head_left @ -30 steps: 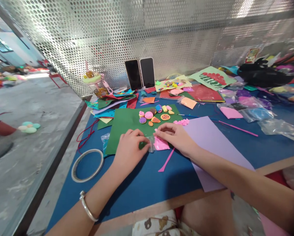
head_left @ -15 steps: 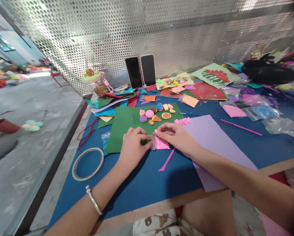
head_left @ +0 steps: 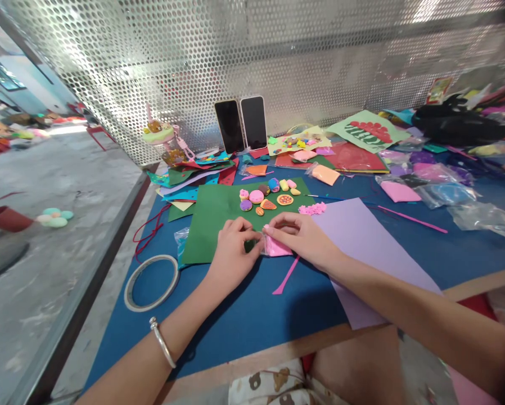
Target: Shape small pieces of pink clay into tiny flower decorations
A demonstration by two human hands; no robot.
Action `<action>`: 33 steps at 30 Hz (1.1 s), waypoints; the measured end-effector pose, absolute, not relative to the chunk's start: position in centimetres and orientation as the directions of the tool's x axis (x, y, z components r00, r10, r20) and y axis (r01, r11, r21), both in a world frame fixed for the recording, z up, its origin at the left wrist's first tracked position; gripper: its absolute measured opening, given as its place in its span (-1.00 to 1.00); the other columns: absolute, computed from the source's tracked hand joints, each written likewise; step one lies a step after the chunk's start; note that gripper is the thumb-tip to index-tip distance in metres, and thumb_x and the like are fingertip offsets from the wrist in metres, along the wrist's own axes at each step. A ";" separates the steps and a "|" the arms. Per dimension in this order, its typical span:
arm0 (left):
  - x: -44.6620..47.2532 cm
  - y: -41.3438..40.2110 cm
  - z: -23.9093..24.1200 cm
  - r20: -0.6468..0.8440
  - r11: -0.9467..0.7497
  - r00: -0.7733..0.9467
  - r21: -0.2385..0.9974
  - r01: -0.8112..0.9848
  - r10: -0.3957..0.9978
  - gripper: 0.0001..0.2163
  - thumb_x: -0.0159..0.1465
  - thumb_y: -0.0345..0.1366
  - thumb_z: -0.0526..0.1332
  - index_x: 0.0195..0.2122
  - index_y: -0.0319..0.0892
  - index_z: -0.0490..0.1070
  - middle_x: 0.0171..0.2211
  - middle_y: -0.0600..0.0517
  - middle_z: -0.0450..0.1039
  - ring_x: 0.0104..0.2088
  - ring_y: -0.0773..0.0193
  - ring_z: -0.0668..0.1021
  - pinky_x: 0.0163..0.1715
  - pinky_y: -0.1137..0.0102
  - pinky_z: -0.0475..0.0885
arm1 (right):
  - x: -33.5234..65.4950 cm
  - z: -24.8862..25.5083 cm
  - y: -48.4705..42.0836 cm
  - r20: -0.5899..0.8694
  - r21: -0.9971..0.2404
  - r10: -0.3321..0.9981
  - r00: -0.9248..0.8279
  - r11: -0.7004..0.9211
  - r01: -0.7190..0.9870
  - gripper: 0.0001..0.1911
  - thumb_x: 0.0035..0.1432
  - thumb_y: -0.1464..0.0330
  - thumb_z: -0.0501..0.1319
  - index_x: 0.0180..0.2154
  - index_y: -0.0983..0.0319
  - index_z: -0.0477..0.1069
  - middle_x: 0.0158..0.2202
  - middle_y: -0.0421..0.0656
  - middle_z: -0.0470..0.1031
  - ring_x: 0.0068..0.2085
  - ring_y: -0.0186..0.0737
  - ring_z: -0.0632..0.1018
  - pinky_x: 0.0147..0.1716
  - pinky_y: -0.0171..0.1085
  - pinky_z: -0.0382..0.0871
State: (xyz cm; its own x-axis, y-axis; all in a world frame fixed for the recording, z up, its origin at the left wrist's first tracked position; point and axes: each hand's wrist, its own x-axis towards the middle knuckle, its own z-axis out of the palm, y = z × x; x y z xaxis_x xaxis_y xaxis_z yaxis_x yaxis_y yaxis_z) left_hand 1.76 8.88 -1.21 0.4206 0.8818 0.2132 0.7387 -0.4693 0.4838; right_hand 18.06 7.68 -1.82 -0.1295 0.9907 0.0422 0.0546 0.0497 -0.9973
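Observation:
Both hands meet over the near edge of a green felt sheet (head_left: 212, 216). My left hand (head_left: 231, 250) pinches one end of a small clear bag of pink clay (head_left: 274, 247). My right hand (head_left: 301, 236) pinches the bag's other side, fingers curled on it. Just beyond the hands lie several small clay food shapes (head_left: 265, 197) on the green sheet. A pink strip (head_left: 286, 275) lies on the blue table (head_left: 244, 315) below the bag. A silver bangle circles my left wrist.
A lilac paper sheet (head_left: 370, 247) lies under my right forearm. A tape ring (head_left: 151, 281) sits at the left. Two phones (head_left: 242, 125) lean on the perforated metal wall. Coloured papers, clay bags (head_left: 442, 194) and a black bag (head_left: 459, 121) crowd the back and right.
My hands stay on the pink clay bag, with only small finger shifts at its top. The view has drifted slightly.

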 end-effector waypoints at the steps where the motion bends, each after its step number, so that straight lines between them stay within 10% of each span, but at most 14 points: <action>1: 1.6 8.9 -1.2 0.223 -0.469 0.414 0.488 0.736 0.882 -0.89 0.15 -0.33 0.22 -0.43 -0.12 0.55 -0.41 0.04 0.32 -0.28 0.20 0.36 -0.26 0.28 0.29 | 18.1 -1.8 7.7 0.039 -0.997 0.991 -0.127 0.046 0.054 -0.87 -0.01 0.29 0.27 -0.45 0.23 0.42 -0.42 -0.20 0.48 -0.34 -0.25 0.52 -0.26 -0.28 0.39; 11: 0.5 8.7 -0.1 0.217 -0.234 0.097 0.795 0.559 0.971 -0.86 0.11 -0.19 0.28 -0.40 -0.11 0.58 -0.41 0.09 0.32 -0.38 0.32 0.41 -0.37 0.42 0.30 | 18.0 -1.3 7.4 0.124 -0.986 0.991 -0.052 0.129 0.101 -0.86 0.03 0.30 0.26 -0.43 0.25 0.43 -0.41 -0.17 0.50 -0.33 -0.24 0.53 -0.26 -0.28 0.41; 21: 1.5 7.0 0.1 0.055 -0.074 0.160 0.991 0.114 0.986 -0.77 0.12 -0.32 0.19 -0.22 -0.06 0.58 -0.34 0.04 0.33 -0.28 0.29 0.42 -0.36 0.45 0.34 | 17.9 -1.2 6.8 0.297 -0.944 0.955 -0.001 0.294 0.150 -0.96 0.05 0.36 0.25 -0.41 0.19 0.41 -0.40 -0.19 0.55 -0.33 -0.21 0.57 -0.25 -0.25 0.47; 33: 1.0 8.0 -0.2 0.249 -0.270 0.108 0.849 0.453 0.962 -0.89 0.10 -0.24 0.28 -0.38 -0.11 0.56 -0.41 0.07 0.38 -0.39 0.32 0.44 -0.38 0.42 0.33 | 17.9 -1.1 6.8 0.287 -0.948 0.958 0.009 0.283 0.143 -0.93 0.06 0.33 0.25 -0.42 0.19 0.41 -0.42 -0.20 0.54 -0.35 -0.23 0.57 -0.30 -0.26 0.48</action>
State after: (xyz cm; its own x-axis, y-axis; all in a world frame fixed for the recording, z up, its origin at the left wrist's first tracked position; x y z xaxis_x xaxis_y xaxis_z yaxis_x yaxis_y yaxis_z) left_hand 1.03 7.95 -0.18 0.1081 0.9625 0.2489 0.4533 -0.2705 0.8493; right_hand 17.89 6.83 -1.06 0.0093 0.9579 0.2870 0.1429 0.2828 -0.9485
